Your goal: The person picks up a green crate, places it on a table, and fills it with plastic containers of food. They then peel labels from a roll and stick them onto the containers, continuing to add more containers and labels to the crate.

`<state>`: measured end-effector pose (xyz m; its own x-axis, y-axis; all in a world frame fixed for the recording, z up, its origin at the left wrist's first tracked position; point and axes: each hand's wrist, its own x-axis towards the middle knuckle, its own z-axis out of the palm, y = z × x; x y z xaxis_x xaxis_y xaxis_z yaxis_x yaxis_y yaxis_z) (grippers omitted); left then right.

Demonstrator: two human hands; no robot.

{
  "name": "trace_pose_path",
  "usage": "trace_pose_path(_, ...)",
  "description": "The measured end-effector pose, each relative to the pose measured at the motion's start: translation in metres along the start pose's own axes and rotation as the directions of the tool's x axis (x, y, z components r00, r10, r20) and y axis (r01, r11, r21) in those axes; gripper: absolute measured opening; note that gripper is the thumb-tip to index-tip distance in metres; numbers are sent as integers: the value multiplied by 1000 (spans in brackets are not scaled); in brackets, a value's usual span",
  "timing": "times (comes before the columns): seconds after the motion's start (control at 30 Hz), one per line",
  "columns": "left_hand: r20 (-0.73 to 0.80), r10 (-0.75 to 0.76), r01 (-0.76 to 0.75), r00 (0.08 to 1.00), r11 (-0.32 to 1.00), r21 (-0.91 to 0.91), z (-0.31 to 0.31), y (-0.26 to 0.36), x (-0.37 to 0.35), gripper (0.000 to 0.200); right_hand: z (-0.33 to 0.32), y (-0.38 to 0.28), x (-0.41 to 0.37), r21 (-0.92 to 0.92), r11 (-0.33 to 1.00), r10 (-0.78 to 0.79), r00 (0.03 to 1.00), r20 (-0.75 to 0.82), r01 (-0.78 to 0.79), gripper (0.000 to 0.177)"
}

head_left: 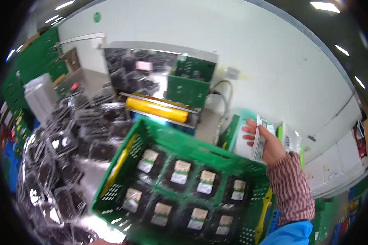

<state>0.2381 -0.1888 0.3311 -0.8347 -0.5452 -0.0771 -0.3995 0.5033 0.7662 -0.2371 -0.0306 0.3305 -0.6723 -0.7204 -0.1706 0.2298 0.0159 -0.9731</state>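
A green crate [184, 141] holds two rows of dark, clear-lidded packs with paper labels, one of them a pack [180, 173] in the back row. Above its back right corner, my right hand [270, 143] has a narrow white strip [259, 141] between thumb and fingers. Only a sliver of my left hand [100, 242] shows at the bottom edge, by the crate's front left side; its fingers are hidden.
Many clear-wrapped dark packs [61, 163] are heaped on the metal table at left. Behind the crate are a yellow roller [156, 109] and a smaller green crate [188, 90]. White-and-green packaging [291, 140] lies right of my right hand, against a white wall [265, 61].
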Motion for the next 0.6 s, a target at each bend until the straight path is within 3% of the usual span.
trace_pose_path(0.03, 2, 221, -221, 975, 973, 62, 1, -1, 8, 12, 46, -2, -27, 38, 999, -43, 988, 146, 38, 46)
trace_pose_path(0.07, 85, 409, -418, 909, 887, 195, 2, 1, 32, 63, 85, 3, -49, 63, 995, -89, 960, 264, 75, 49)
trace_pose_path(0.1, -27, 428, -428, 904, 903, -27, 15, 4, 43, 67, 123, 9, -69, 97, 994, -75, 939, 337, 44, 50)
trace_pose_path(0.17, -146, 362, -388, 921, 889, -244, 32, 23, 57, 73, 190, 19, -102, 156, 984, 4, 891, 454, -84, 49)
trace_pose_path(0.2, -136, 295, -318, 946, 755, -573, 45, 22, 58, 72, 217, 27, -113, 174, 976, 34, 881, 471, -131, 49)
trace_pose_path(0.23, -113, 250, -230, 962, 507, -831, 51, 19, 55, 70, 238, 32, -122, 186, 968, 61, 875, 480, -170, 48)
trace_pose_path(0.27, -156, 212, -243, 965, 489, -838, 47, 15, 47, 69, 252, 44, -126, 188, 971, 31, 857, 515, -148, 49)
trace_pose_path(0.3, -190, 176, -252, 966, 471, -845, 43, 10, 39, 67, 264, 43, -135, 226, 943, 95, 848, 522, -245, 44)
trace_pose_path(0.37, -245, 111, -268, 963, 437, -859, 29, -5, 24, 69, 274, 55, -137, 150, 988, -93, 927, 364, 40, 35)
trace_pose_path(0.4, -247, 113, -270, 962, 478, -836, 23, -14, 17, 69, 273, 59, -146, -231, 834, -460, 862, 213, 501, 35)
trace_pose_path(0.43, -256, 108, -275, 961, 515, -812, 18, -22, 11, 70, 273, 61, -155, -591, 375, -767, 597, 235, 714, 42)
trace_pose_path(0.5, -279, 88, -285, 956, 499, -818, 12, -31, 2, 63, 285, 49, -166, -502, 222, -494, 541, 681, 836, 34)
trace_pose_path(0.53, -235, 144, -275, 961, 556, -784, 8, -36, -2, 60, 299, 50, -174, -560, 259, -437, 612, 659, 787, 20)
trace_pose_path(0.6, -191, 193, -270, 963, 609, -746, 2, -44, -10, 56, 305, 54, -173, -544, 222, -440, 581, 685, 809, 21)
